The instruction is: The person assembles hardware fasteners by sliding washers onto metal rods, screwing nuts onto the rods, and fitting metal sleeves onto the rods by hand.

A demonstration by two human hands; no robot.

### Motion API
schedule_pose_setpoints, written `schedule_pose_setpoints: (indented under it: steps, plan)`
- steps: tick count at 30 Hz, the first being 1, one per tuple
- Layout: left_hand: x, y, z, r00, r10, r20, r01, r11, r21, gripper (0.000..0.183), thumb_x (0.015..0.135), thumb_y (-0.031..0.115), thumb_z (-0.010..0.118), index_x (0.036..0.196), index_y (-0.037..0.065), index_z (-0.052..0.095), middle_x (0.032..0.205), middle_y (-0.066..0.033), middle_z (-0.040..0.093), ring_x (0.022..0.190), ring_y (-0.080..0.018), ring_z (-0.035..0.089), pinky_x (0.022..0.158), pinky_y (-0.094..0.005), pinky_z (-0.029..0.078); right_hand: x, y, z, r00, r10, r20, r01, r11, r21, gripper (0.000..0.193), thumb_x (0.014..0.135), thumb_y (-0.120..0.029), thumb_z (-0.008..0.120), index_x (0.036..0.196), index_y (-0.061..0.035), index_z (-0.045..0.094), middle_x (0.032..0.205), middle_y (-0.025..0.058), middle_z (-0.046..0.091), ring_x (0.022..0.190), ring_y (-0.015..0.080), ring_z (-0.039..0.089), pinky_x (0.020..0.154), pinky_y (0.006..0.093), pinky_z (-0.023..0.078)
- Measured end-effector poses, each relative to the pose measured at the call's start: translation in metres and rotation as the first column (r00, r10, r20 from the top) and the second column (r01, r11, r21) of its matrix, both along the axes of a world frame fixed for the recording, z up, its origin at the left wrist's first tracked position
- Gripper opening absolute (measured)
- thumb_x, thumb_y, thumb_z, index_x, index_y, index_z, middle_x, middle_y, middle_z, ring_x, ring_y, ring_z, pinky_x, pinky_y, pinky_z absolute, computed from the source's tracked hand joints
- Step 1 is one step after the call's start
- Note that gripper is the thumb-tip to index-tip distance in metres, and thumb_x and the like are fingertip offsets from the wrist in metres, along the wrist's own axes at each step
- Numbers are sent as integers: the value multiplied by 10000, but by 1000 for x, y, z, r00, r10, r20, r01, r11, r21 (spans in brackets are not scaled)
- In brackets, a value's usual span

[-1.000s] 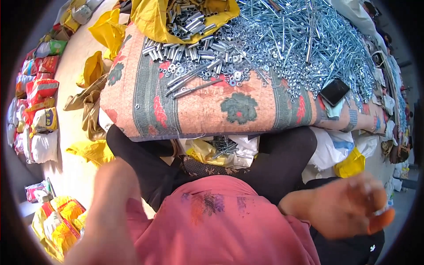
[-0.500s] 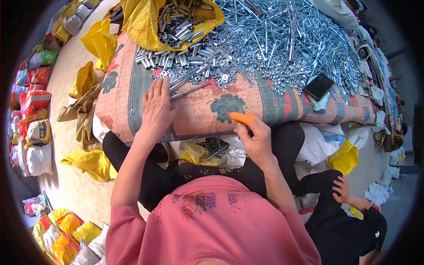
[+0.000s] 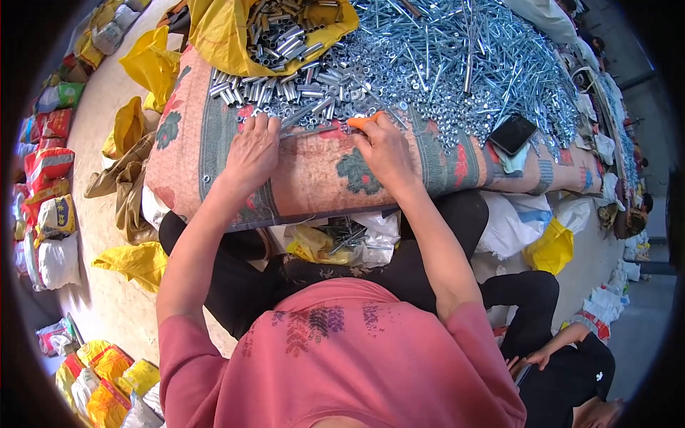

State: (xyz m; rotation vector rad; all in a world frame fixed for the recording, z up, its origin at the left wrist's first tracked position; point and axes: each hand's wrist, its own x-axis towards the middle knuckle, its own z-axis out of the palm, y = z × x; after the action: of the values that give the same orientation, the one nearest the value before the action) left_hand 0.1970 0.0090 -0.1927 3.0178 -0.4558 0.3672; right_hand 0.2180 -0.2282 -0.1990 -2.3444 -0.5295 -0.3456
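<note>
My left hand (image 3: 251, 151) rests at the near edge of the hardware pile with its fingers bent and drawn together. Beside those fingertips, a long thin metal rod (image 3: 305, 133) lies on the patterned cloth (image 3: 314, 178), pointing toward my right hand. My right hand (image 3: 387, 153) reaches the same edge with fingers closed, an orange finger cover (image 3: 364, 121) showing on one of them. What either hand pinches is hidden. Short metal sleeves (image 3: 285, 91) lie just beyond my left hand, and small nuts and washers (image 3: 357, 107) beyond my right.
Long bolts (image 3: 492, 64) heap up at the back right. A yellow sack (image 3: 221, 43) of sleeves lies open at the back left. Right of my hands is a black phone (image 3: 512, 134). A plastic bag (image 3: 382, 242) sits below the cloth's edge. Another person's hand (image 3: 539, 359) shows lower right.
My right hand has moved forward and left to the pile's edge. The left hand's fingers, flat before, are now bent. The other person's hand has moved lower.
</note>
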Motion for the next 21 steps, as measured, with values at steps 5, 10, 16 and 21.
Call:
schedule_pose_setpoints:
  steps: [5,10,16,21]
  plan:
    - [7,9,-5,993,-41,-107,37,998,-47,122,791,21,444,910,12,420,864,-171,501,784,-354,564,679,-435,481,5,4,-4,1000,-15,25,18,994,-112,146,751,-98,651,896,-82,638,855,91,528,744,274,579,649,374,456]
    - [9,18,-8,990,-72,-120,60,993,-104,97,818,33,471,895,4,420,817,-179,529,721,-364,576,630,-439,475,8,-3,-9,999,9,43,-7,999,-42,107,757,-84,642,838,-52,579,834,96,534,739,281,577,649,367,453]
    - [1,25,-9,994,-40,-103,-48,683,-729,141,872,153,528,899,28,468,696,-126,553,552,-170,545,441,-301,400,12,0,-3,995,97,-8,-96,990,99,94,760,-123,629,839,-80,602,833,91,563,738,290,594,641,386,481]
    - [-31,-24,16,850,-296,-435,-520,-352,-778,152,855,135,572,973,61,511,690,-30,549,473,-60,420,391,-180,272,14,13,-4,999,39,-2,-39,993,-113,102,782,-132,603,873,-88,615,831,109,572,754,301,595,651,399,480]
